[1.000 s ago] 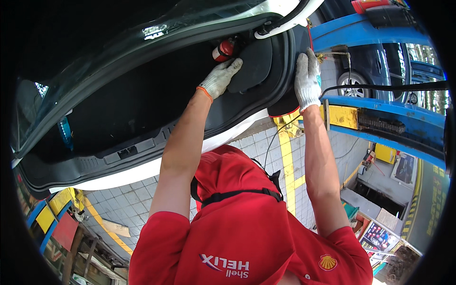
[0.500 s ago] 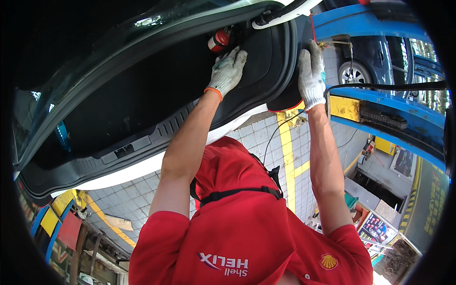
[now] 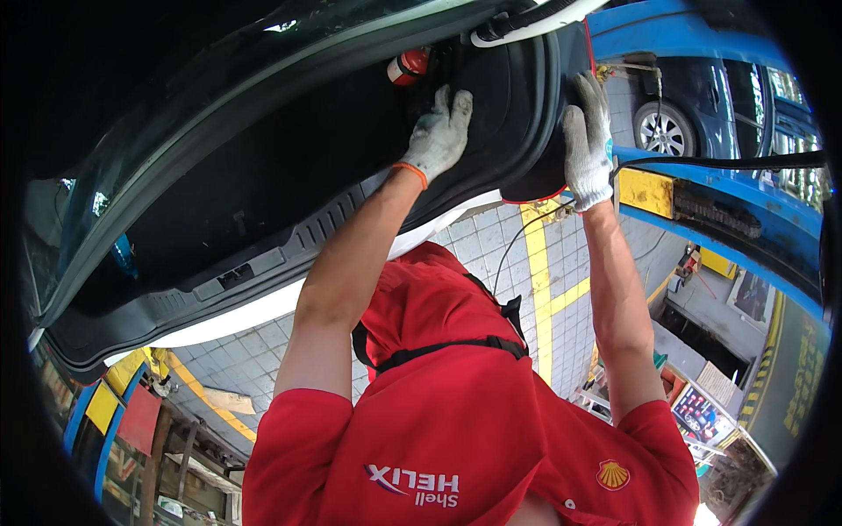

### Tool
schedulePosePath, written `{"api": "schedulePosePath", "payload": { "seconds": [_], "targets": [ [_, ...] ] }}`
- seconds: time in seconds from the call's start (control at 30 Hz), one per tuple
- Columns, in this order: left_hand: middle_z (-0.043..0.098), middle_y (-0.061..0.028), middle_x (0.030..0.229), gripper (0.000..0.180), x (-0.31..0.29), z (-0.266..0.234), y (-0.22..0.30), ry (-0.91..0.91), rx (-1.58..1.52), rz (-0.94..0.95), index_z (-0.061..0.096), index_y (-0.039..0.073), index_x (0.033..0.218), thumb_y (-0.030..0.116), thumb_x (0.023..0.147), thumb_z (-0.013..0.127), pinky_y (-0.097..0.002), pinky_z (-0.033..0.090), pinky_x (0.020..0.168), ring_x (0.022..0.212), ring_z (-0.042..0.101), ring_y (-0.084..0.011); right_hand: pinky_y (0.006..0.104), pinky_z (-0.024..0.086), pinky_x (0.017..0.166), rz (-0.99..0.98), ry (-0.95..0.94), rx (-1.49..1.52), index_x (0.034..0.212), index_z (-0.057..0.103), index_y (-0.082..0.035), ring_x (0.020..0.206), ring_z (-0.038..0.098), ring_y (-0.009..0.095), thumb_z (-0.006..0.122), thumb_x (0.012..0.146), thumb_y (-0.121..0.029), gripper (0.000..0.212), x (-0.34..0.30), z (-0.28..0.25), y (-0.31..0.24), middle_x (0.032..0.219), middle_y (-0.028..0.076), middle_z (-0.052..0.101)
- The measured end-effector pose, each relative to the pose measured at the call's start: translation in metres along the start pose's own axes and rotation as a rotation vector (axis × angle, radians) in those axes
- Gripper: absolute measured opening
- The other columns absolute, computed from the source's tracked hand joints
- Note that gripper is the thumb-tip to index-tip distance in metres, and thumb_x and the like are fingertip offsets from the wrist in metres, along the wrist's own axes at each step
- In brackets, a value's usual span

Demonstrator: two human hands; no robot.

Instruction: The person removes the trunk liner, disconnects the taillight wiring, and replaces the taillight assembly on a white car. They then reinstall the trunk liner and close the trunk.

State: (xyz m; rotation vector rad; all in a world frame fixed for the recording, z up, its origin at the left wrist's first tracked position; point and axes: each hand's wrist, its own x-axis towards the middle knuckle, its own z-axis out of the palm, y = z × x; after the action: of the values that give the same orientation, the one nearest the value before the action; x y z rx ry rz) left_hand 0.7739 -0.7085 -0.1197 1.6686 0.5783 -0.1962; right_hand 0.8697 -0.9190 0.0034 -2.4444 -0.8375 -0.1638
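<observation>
Overhead, both gloved hands, left and right, press flat, grip apart, against the black trunk liner.

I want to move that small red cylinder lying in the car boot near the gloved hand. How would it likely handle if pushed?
The red cylinder looks round-bodied and lies on its side, so a push would probably roll it. It seems rigid, likely metal, so heavy for its size. The left hand in a knit glove beside it should grip the smooth skin reasonably well.
</observation>
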Motion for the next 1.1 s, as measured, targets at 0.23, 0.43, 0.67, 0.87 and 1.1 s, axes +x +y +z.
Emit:
{"api": "schedulePosePath", "payload": {
  "seconds": [0.23,0.43,0.67,0.87,1.1],
  "targets": [
    [0.039,-0.0314,0.174,0.095,0.016,0.021,-0.019,-0.039,0.209,0.080,0.028,-0.002,0.174,0.072,0.114,0.028,-0.0485,0.044,0.126,0.153,0.052,-0.0450,0.0513,0.031,0.135,0.026,0.045,0.040,0.160,0.056,-0.006,0.160,0.042,0.043,0.064,0.113,-0.035,0.056,-0.001,0.006,0.004,0.167,0.021,0.053],
    [0.049,-0.0222,0.173,0.100,0.043,-0.028,-0.024,-0.295,-0.011,-0.120,0.044,0.001,0.170,0.081,0.111,0.028,-0.0470,0.036,0.130,0.159,0.047,-0.0359,0.0475,0.034,0.133,0.040,0.061,0.059,0.158,0.059,-0.006,0.157,0.047,0.040,0.060,0.115,-0.032,0.050,-0.002,0.007,0.003,0.167,0.020,0.053],
    [0.068,-0.0338,0.145,0.094,0.046,0.024,0.025,0.266,-0.255,-0.169,0.069,-0.001,0.144,0.075,0.113,0.025,-0.0518,0.048,0.121,0.139,0.062,-0.0508,0.0475,0.034,0.133,0.062,0.110,0.013,0.155,0.062,-0.006,0.157,0.047,0.039,0.057,0.117,-0.031,0.046,-0.002,0.013,0.004,0.165,0.019,0.056],
    [0.065,-0.0379,0.145,0.086,0.034,0.029,0.004,0.212,-0.214,-0.048,0.057,0.000,0.154,0.070,0.115,0.027,-0.0562,0.051,0.116,0.137,0.062,-0.0533,0.0474,0.034,0.134,0.063,0.139,0.007,0.153,0.064,-0.009,0.157,0.047,0.039,0.058,0.117,-0.034,0.045,-0.003,0.014,0.001,0.164,0.019,0.057],
    [0.067,-0.0248,0.148,0.068,-0.013,0.050,-0.057,0.329,0.140,0.146,0.056,0.003,0.155,0.056,0.117,0.039,-0.0541,0.047,0.119,0.135,0.064,-0.0473,0.0474,0.033,0.134,-0.007,0.176,0.011,0.148,0.069,-0.011,0.156,0.049,0.039,0.057,0.117,-0.035,0.040,0.000,0.020,0.014,0.164,0.017,0.058]
  ]
}}
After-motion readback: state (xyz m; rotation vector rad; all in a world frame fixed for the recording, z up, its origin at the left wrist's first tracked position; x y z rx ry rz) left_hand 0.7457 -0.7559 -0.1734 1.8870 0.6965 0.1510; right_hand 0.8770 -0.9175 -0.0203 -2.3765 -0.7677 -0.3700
